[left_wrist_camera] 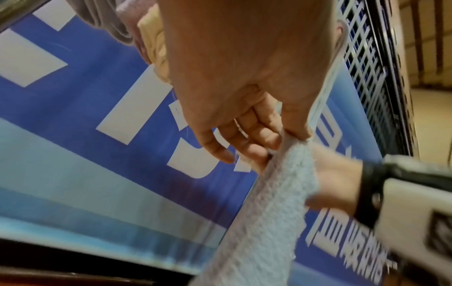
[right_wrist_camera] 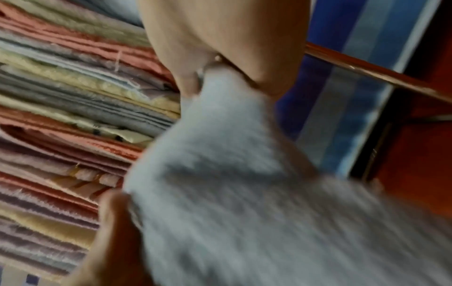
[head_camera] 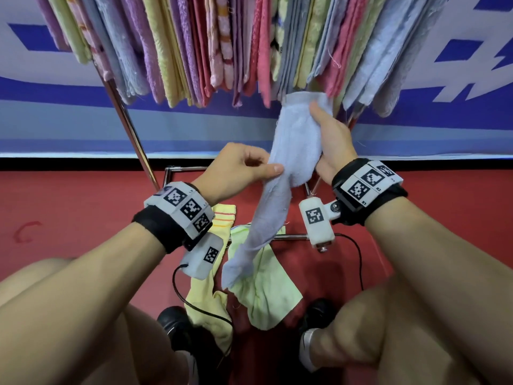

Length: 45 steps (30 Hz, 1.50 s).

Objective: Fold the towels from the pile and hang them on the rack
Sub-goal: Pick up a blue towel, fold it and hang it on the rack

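A light blue towel (head_camera: 298, 134) hangs lengthwise between both hands, just below the full rack. My right hand (head_camera: 319, 118) grips its upper part, thumb on the front and fingers hidden behind the cloth. My left hand (head_camera: 273, 169) pinches the towel's left edge lower down. The twisted tail drops toward the floor pile. In the left wrist view my left hand (left_wrist_camera: 286, 139) pinches the towel (left_wrist_camera: 269, 203) between thumb and fingers. In the blurred right wrist view my right hand (right_wrist_camera: 205, 77) holds the towel (right_wrist_camera: 232, 183) at its top.
Many coloured towels (head_camera: 194, 45) hang packed along the rack; its slanted metal pole (head_camera: 130, 129) runs down at left and a low bar (head_camera: 291, 237) crosses near the floor. A yellow towel (head_camera: 205, 295) and a pale green towel (head_camera: 266, 293) lie on the red floor between my shoes.
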{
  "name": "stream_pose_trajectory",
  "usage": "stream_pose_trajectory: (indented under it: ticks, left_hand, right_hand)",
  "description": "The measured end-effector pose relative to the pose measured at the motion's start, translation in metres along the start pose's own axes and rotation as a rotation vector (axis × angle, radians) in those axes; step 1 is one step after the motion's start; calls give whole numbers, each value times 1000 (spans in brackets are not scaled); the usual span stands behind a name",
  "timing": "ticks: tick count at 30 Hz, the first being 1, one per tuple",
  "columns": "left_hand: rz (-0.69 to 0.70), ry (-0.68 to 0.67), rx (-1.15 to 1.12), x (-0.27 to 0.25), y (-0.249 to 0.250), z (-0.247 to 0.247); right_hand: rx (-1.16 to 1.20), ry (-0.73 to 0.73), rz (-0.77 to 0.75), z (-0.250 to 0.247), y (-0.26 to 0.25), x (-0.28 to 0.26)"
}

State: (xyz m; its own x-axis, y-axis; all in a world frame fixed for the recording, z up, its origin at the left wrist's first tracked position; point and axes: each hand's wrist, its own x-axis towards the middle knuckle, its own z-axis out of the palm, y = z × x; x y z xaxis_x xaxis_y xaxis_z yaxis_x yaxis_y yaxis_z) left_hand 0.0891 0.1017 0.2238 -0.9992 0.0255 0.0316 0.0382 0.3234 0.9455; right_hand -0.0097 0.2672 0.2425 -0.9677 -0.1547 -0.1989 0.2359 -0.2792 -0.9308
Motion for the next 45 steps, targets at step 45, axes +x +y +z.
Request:
stream_pose_trajectory:
  ticks: [45]
  left_hand:
    - [-181, -12, -199, 7, -13, 2]
  right_hand:
    - [-225, -94, -302, 14, 15, -5]
